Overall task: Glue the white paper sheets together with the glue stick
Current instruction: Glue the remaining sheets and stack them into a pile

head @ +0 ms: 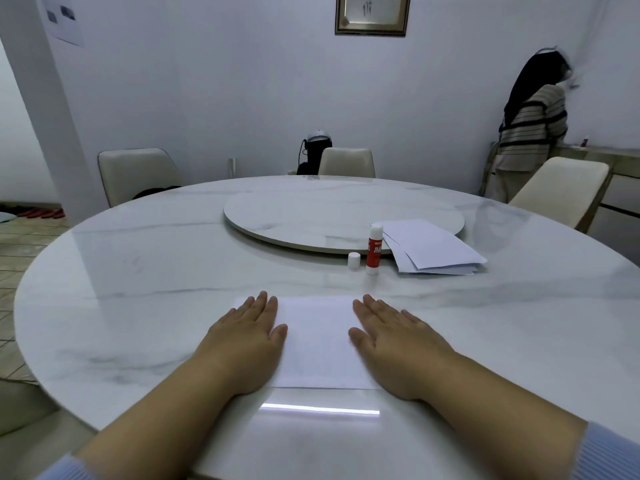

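A white paper sheet (317, 341) lies flat on the marble table near its front edge. My left hand (247, 344) presses flat on the sheet's left side, fingers straight. My right hand (391, 341) presses flat on its right side, fingers straight too. Further back, a red and white glue stick (374, 249) stands upright with its cap off. Its small white cap (354, 260) stands just left of it. To the right of the glue stick lies a loose stack of white paper sheets (433, 247).
A round marble turntable (311, 209) sits at the middle of the round table (138, 289). Cream chairs (135, 174) stand around the far side. A person in a striped sweater (533, 129) stands at a counter at the back right.
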The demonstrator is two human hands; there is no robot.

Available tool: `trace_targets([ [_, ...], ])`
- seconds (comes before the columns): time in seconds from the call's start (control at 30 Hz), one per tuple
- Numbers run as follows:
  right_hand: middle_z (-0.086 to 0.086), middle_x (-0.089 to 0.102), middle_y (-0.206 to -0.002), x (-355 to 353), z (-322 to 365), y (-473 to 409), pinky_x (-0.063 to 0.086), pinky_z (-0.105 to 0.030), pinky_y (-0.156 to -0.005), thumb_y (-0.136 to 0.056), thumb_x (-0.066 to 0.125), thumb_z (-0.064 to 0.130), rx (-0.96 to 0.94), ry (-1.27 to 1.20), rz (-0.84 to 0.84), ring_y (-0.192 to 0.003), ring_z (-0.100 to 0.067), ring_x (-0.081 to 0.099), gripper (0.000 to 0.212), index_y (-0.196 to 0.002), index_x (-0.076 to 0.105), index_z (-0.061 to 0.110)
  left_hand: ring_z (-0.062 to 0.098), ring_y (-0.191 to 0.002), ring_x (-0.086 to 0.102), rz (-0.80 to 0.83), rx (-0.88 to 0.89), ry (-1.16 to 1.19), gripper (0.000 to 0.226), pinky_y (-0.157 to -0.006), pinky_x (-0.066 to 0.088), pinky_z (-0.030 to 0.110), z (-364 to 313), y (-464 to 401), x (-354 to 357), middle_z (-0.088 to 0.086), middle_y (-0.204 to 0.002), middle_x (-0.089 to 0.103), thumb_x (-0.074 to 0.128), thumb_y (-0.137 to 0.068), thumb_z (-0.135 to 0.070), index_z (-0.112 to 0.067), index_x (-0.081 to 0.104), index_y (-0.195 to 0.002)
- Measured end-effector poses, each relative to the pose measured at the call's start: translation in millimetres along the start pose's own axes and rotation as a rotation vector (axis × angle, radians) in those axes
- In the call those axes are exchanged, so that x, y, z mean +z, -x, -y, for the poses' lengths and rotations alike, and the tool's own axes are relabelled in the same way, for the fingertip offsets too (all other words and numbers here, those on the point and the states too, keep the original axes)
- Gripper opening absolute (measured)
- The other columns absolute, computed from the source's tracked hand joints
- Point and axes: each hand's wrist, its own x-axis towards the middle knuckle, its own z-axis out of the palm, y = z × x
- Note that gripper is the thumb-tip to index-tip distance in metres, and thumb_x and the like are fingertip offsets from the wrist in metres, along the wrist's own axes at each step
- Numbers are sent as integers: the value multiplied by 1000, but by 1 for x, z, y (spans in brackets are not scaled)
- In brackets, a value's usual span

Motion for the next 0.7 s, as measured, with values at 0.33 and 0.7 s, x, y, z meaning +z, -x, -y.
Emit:
trace_targets([
  [0.33, 7, -14, -161, -9, -22, 17, -8, -52, -116, -97, 6, 51, 200, 190, 0, -147, -17, -18, 60, -151, -10, 31, 8, -145, -8, -17, -2, 13, 60, -116, -3, 26, 0, 2, 1, -4, -159, -10, 15, -98, -41, -18, -4, -150],
  [0.7, -16, 22, -155, -36, -66, -78, 29, -43, -110, -79, 55, 62, 453, -69, -425, -143, -31, 19, 100, -149, 13, 3, 8, -141, 23, -427, 42, 462, 50, -109, 13, 18, -24, -6, -5, -8, -154, 28, 40, -95, -24, -23, 30, -145],
])
